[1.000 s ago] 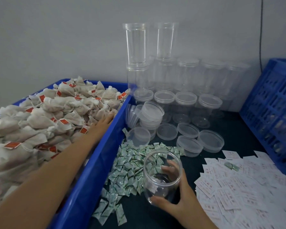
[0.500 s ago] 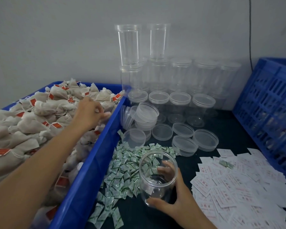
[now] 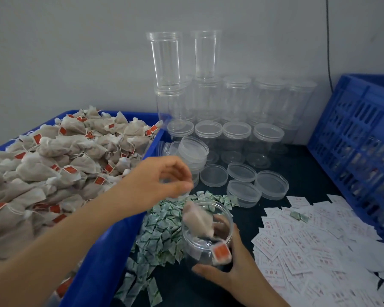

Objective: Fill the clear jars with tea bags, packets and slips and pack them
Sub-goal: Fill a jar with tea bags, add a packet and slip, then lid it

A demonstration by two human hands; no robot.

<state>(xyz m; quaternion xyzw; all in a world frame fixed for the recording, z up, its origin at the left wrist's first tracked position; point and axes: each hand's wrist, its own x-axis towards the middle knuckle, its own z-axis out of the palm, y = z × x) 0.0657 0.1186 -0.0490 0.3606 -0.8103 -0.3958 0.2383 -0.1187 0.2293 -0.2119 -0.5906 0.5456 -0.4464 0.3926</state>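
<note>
The dark tabletop (image 3: 297, 165) carries everything. On its left sits a blue bin (image 3: 111, 251), heaped above its rim with tea bags (image 3: 53, 165), beige pouches with red tags. At the right edge stands a blue crate (image 3: 353, 134) with slotted walls. Against the grey wall at the back rise stacked clear jars (image 3: 237, 98), many of them capped, with two tall uncapped ones on top. White slips (image 3: 319, 251) printed in red lie spread over the right front of the tabletop. A drift of green packets (image 3: 162, 227) lies between the bin and the slips, reaching the bin's wall. Loose lids (image 3: 271, 185) lie just in front of the stacked jars. Near the front, among the packets, is the open jar (image 3: 200, 247). The right hand (image 3: 233, 269) grasps it, thumb round the near side and fingers seen through the clear wall. The left hand (image 3: 155, 182) hangs just above the jar's mouth, its fingers curled toward the thumb. The blur hides whether it pinches a string or has let go. Below it a single tea bag (image 3: 197, 220), smeared by motion, sits halfway into the mouth. Its red tag (image 3: 221, 251) is low at the jar's right side, beside the right hand.
</note>
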